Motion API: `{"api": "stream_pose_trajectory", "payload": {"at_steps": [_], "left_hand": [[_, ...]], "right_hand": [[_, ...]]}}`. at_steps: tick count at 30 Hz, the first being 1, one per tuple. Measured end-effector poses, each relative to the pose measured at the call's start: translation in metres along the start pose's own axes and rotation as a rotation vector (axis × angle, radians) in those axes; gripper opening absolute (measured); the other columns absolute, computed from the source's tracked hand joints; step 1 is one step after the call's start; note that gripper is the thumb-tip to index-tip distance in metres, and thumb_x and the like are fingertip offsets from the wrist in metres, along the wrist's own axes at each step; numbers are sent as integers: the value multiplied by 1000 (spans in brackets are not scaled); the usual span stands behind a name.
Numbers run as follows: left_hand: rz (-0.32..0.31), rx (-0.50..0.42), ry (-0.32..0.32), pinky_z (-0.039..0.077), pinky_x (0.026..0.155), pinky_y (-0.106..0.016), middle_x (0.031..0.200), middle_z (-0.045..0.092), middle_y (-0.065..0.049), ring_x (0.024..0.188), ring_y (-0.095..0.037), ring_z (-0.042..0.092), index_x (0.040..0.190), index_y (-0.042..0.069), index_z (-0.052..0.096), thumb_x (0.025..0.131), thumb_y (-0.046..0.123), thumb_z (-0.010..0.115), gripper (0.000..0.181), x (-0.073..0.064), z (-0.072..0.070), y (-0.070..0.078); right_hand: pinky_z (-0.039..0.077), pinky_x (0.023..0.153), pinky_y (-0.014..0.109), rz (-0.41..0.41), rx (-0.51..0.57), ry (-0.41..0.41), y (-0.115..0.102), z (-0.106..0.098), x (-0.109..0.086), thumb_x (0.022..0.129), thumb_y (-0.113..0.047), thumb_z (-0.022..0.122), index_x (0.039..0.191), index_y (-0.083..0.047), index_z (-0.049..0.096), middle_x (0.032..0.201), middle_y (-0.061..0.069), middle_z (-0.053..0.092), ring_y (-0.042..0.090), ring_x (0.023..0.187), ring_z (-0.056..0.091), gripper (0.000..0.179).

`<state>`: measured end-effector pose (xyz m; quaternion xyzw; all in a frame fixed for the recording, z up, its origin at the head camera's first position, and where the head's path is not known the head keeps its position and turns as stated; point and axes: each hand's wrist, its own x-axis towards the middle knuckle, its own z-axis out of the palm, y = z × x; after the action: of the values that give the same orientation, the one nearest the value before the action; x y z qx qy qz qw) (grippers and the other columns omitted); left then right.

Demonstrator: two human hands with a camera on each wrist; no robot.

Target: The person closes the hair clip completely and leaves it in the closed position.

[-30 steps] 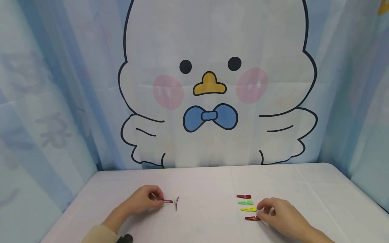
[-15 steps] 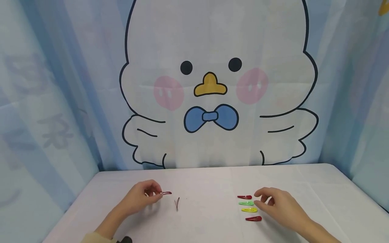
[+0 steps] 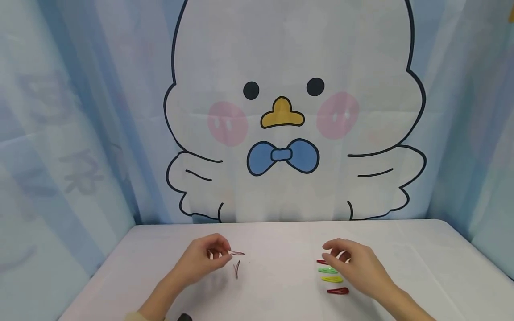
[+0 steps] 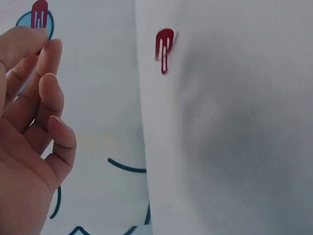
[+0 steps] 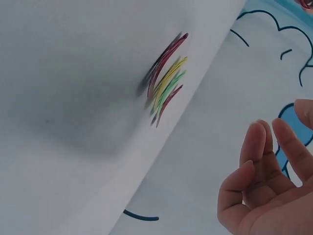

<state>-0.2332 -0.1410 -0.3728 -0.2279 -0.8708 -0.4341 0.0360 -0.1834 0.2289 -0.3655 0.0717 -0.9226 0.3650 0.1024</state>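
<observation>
My left hand (image 3: 201, 262) pinches a dark red snap hair clip (image 4: 39, 11) between thumb and fingertips, raised off the table. Below it on the white tabletop lies another dark red hair clip (image 4: 165, 36), its two parts spread in a V in the head view. My right hand (image 3: 358, 264) hovers, fingers loosely bent and holding nothing, over a column of hair clips. From back to front these are a red clip (image 3: 321, 262), partly hidden by the fingers, a green clip (image 3: 327, 270), a yellow clip (image 3: 332, 279) and a dark red clip (image 3: 338, 291).
The white-covered table (image 3: 281, 294) ends at a hanging curtain (image 3: 289, 191) with a cartoon bird print. More pale blue curtain (image 3: 60, 147) hangs along the left side, and along the right as well. Bare tabletop lies between the two hands.
My left hand has lifted the dark red hair clip and carried it a little right and away. My right hand has moved from beside the nearest clips to above the far end of the column.
</observation>
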Motion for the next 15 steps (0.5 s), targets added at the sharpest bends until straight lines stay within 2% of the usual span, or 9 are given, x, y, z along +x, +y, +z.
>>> {"api": "stream_pose_trajectory", "payload": {"at_steps": [4,9,15], "left_hand": [[47,20,30,46,62,-25,81,64,8,72,-11,55,95,10,67,86,7,79,16,0,8,8],[104,-1,75,46,61,-25,79,65,11,70,-9,56,94,10,67,84,2,79,18,2,17,16],[130,-36,111,45,61,-25,80,66,12,70,-10,56,94,14,67,85,2,79,19,7,28,25]], "right_hand": [[48,63,26,6,36,19,-7,4,2,91,-20,76,105,-16,74,83,-8,63,12,75,57,14],[47,61,26,31,113,26,-17,10,5,92,-22,75,105,-16,74,83,-6,64,13,75,58,14],[49,64,27,-15,188,42,-29,20,8,93,-24,75,100,-17,75,84,-8,65,12,73,59,10]]}}
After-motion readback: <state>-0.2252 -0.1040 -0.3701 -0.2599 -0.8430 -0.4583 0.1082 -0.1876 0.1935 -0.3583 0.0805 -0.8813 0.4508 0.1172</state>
